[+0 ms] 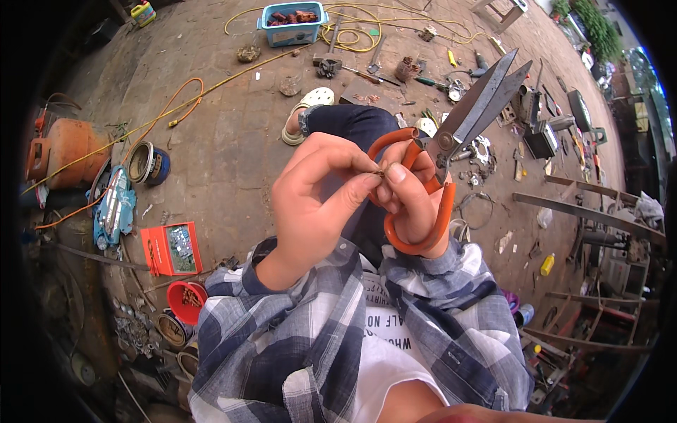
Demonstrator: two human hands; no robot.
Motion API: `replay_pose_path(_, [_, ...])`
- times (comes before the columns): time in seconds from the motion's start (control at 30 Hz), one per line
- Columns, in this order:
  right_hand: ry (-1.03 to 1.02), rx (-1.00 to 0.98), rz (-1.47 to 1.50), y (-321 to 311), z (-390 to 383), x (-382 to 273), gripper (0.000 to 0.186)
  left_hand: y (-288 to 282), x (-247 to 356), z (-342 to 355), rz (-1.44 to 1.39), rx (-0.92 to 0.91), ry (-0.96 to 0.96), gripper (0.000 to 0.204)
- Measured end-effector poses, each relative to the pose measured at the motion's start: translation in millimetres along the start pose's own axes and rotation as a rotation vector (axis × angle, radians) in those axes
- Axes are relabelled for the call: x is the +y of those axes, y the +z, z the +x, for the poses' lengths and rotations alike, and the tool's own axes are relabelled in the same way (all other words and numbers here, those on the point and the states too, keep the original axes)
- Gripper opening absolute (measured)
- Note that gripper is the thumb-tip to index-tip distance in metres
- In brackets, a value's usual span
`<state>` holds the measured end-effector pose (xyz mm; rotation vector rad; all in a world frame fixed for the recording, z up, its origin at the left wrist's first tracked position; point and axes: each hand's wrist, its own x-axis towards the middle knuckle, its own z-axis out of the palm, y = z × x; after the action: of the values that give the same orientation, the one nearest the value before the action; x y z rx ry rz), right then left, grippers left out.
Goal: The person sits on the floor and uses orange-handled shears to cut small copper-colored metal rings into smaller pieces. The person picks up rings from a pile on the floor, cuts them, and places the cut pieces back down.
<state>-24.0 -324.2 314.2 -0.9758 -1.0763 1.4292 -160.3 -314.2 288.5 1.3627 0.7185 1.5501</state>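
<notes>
In front of my chest both hands meet, their fingertips pinched together. My left hand [307, 201] closes thumb and forefinger on a tiny dark piece [381, 174], too small to name. The thumb and fingers of my right hand [410, 204] press at the same spot. A large pair of scissors [471, 113] with orange-covered handles hangs on my right hand, one handle loop around its thumb side and wrist. The grey blades point up and to the right, slightly parted. Below the hands is my bent leg in dark jeans [352, 121].
A blue tub [293, 34] of coppery scrap stands ahead, beside a coiled yellow hose [356, 41]. To the left are an orange gas cylinder [79, 151], a red box [156, 254] of small parts and a red bowl [180, 314]. Tools and metal parts litter the right, near a metal frame [599, 215].
</notes>
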Motion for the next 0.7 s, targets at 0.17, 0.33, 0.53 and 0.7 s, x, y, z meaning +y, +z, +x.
replay_pose_path(0.17, [0.053, -0.057, 0.078, -3, 0, 3, 0.018, 0, 6, 1, 0.305, 0.042, 0.211, 0.016])
replay_pose_path(0.33, [0.122, -0.092, 0.264, 4, -3, 1, 0.019, 0, 6, -4, 0.410, 0.048, 0.298, 0.019])
replay_pose_path(0.53, [0.099, -0.108, 0.359, 10, -6, 1, 0.017, 2, 4, -4, 0.133, 0.023, 0.168, 0.016])
replay_pose_path(0.7, [-0.044, -0.037, 0.121, 5, -8, -1, 0.017, 2, 2, -1, -0.075, 0.021, 0.042, 0.018])
